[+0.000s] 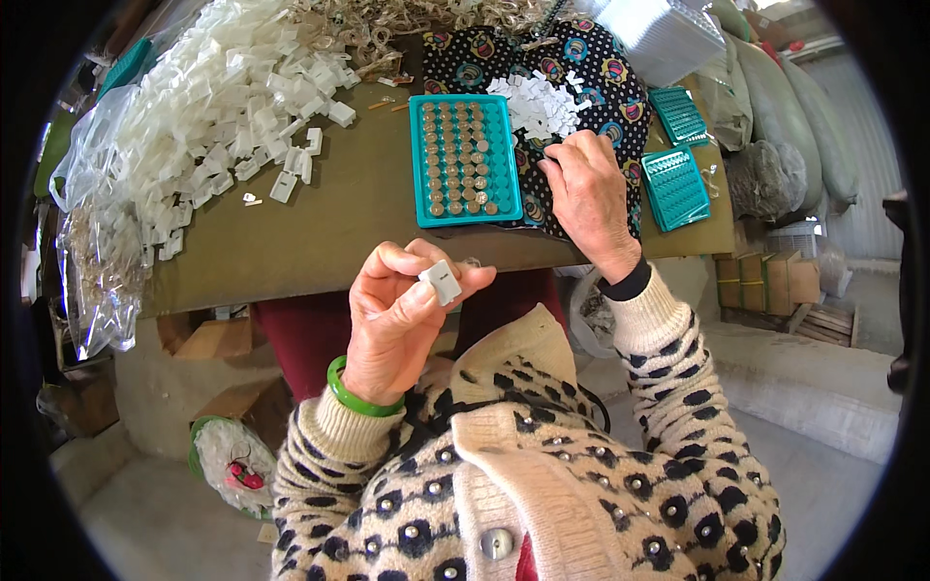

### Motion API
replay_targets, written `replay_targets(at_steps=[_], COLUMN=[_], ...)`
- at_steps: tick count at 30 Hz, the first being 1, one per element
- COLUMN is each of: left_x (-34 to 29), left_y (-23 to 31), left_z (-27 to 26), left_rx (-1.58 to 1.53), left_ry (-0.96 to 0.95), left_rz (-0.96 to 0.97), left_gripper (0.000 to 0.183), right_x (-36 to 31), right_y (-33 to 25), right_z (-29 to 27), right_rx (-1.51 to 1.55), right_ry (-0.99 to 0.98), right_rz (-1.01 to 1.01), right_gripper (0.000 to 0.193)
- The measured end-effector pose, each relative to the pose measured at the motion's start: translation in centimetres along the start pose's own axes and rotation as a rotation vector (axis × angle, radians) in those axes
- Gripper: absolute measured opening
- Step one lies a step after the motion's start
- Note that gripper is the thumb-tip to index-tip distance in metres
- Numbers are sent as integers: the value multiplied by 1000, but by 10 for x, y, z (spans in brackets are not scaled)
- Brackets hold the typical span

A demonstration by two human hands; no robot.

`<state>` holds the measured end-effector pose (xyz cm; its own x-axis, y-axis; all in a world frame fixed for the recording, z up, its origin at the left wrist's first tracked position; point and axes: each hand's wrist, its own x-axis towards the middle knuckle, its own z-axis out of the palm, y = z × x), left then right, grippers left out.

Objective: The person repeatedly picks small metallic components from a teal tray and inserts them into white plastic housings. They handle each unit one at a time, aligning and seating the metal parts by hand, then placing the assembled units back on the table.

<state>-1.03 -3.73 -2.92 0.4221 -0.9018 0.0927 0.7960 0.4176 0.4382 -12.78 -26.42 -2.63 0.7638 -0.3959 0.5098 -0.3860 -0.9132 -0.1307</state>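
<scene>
My left hand (pixel 392 305), with a green bangle at the wrist, is closed in front of the table edge. Between its thumb and fingers it pinches a small white plastic card (pixel 441 281), tilted, with a tiny dark mark on its face. Over the patterned cloth (pixel 620 92), my right hand (pixel 589 189) is curled with thumb and forefinger close together; what they hold, if anything, does not show. It hovers just below a pile of small white pieces (pixel 542 104). Left of it sits a teal tray (pixel 515 208) holding rows of small round brownish pieces, with several empty hollows along its right side.
A big heap of whitish plastic cards (pixel 262 87) covers the table's left part. Clear plastic bits (pixel 368 29) lie at the back. Teal trays (pixel 675 184) and a stack of clear trays (pixel 668 44) stand on the right. A bucket (pixel 593 315) is below the table edge.
</scene>
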Motion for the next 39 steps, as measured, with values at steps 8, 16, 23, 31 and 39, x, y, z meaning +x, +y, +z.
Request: replay_targets(at_steps=[8, 16, 23, 31, 39], left_x=[-7, -12, -18, -17, -16], left_y=[2, 3, 5, 3, 3], left_z=[-3, -3, 0, -1, -2], left_rx=[48, 21, 17, 5, 10], left_ry=[79, 116, 193, 216, 217], left_rz=[-59, -114, -151, -162, -169], left_gripper=[20, 23, 23, 23, 22], right_x=[3, -19, -17, -17, -17], right_y=[-30, -99, -103, -102, -101], right_z=[-31, -45, -44, -40, -38], right_rx=[500, 756, 698, 612, 557], right_ry=[62, 90, 111, 169, 148], right_rz=[55, -111, -187, -265, -312], right_gripper=[2, 16, 21, 20, 22])
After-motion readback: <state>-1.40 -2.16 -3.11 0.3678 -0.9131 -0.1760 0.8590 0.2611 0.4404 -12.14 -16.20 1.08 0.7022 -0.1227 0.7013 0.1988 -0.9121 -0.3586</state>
